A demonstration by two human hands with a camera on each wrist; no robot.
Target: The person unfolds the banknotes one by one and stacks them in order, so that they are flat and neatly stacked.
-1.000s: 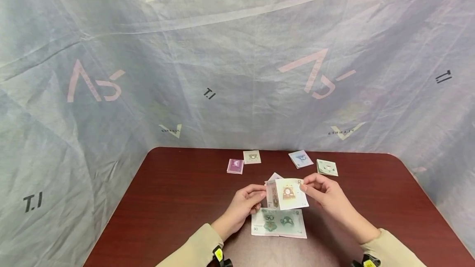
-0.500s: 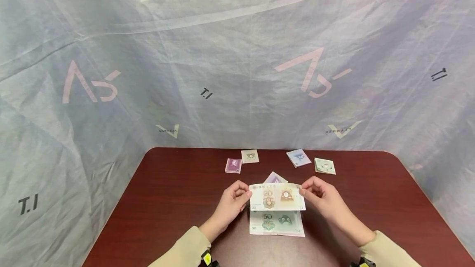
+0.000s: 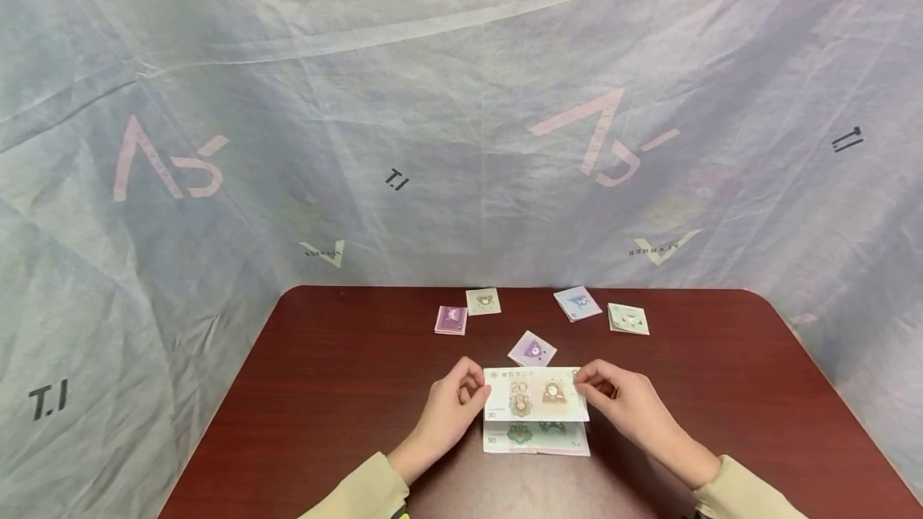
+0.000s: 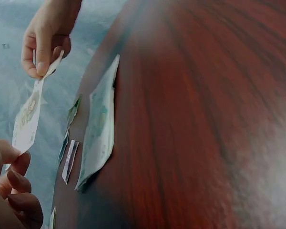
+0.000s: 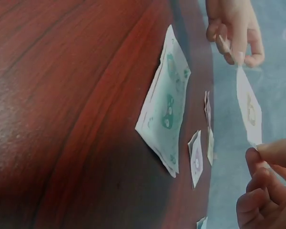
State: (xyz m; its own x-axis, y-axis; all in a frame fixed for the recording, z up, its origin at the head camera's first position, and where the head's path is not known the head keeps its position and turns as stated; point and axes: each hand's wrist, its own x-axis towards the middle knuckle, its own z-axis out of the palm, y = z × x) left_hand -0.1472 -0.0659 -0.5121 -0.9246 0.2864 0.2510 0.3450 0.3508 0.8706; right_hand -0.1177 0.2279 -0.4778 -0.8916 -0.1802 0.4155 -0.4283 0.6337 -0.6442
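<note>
Banknote (image 3: 535,395) long axis left-right, seemingly level, left hand (image 3: 449,407), right hand (image 3: 626,407) pinching ends

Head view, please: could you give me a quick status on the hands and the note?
Left hand and right hand pinch the 20 note by its ends. Note flat, above the 50 stack. Nothing between them.

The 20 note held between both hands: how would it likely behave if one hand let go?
The 20 note is thin paper, pinched at its ends by the left hand and right hand. It would probably droop, since it looks floppy. It seems very light, and would likely settle on the green notes below.
</note>
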